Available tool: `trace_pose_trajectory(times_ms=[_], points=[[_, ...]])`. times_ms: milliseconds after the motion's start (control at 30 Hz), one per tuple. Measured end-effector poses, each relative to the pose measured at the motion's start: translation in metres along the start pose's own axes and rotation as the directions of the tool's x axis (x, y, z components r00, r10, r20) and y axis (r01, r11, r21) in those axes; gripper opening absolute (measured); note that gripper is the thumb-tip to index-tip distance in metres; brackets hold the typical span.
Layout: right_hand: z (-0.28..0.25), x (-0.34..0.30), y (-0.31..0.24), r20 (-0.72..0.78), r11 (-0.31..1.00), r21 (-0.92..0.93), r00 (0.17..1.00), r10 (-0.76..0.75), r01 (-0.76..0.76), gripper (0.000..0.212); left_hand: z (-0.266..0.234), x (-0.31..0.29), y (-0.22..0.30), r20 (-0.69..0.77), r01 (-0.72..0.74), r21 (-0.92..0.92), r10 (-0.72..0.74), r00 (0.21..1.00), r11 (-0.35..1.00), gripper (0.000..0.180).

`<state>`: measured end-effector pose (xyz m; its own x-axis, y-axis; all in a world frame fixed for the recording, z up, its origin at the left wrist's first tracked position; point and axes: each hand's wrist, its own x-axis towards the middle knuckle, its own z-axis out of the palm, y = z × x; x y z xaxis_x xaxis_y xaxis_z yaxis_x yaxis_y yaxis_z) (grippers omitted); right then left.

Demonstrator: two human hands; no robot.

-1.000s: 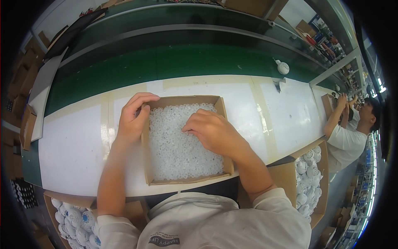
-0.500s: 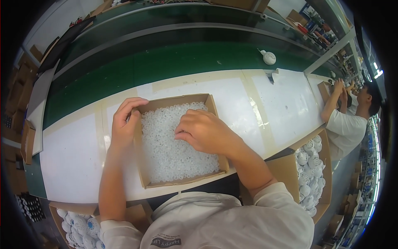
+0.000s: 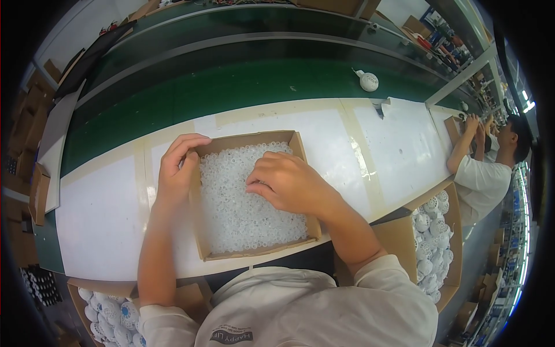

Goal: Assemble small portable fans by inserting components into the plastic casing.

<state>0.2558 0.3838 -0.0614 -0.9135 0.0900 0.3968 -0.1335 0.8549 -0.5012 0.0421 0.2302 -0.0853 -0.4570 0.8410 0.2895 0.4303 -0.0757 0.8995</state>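
A shallow cardboard box [image 3: 202, 244] sits on the white-covered bench, filled with small clear plastic rings [image 3: 254, 225]. My left hand [image 3: 178, 165] grips the box at its far left corner, fingers bent over the rim and thumb by the left wall. Over the rings hangs my right hand [image 3: 286, 180], its thumb and fingers drawn together in a pinch just above the pile. Whatever sits between those fingertips is hidden or too small to make out.
Beyond the bench runs a green conveyor belt [image 3: 231, 87] carrying a round white part [image 3: 368, 82]. Cardboard boxes of white round parts stand at lower right [image 3: 454, 254] and lower left [image 3: 75, 298]. A co-worker [image 3: 483, 179] works at the far right.
The round white part has moved a little left along the belt. My hands hold almost the same positions, and the box appears shifted very slightly right.
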Motion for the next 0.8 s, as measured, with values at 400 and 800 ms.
trace_pose_trajectory(times_ms=[400,800], points=[[-0.001,0.006,0.018,-0.071,0.986,0.070,0.986,-0.148,0.153,0.011,-0.010,-0.003,0.004,0.018,-0.081,0.162,0.079,0.997,0.983,0.027],[-0.007,-0.004,0.014,0.208,0.996,-0.088,0.978,0.025,-0.007,0.017,0.003,0.068,0.057,0.160,-0.313,0.519,0.269,0.950,0.796,0.031]])
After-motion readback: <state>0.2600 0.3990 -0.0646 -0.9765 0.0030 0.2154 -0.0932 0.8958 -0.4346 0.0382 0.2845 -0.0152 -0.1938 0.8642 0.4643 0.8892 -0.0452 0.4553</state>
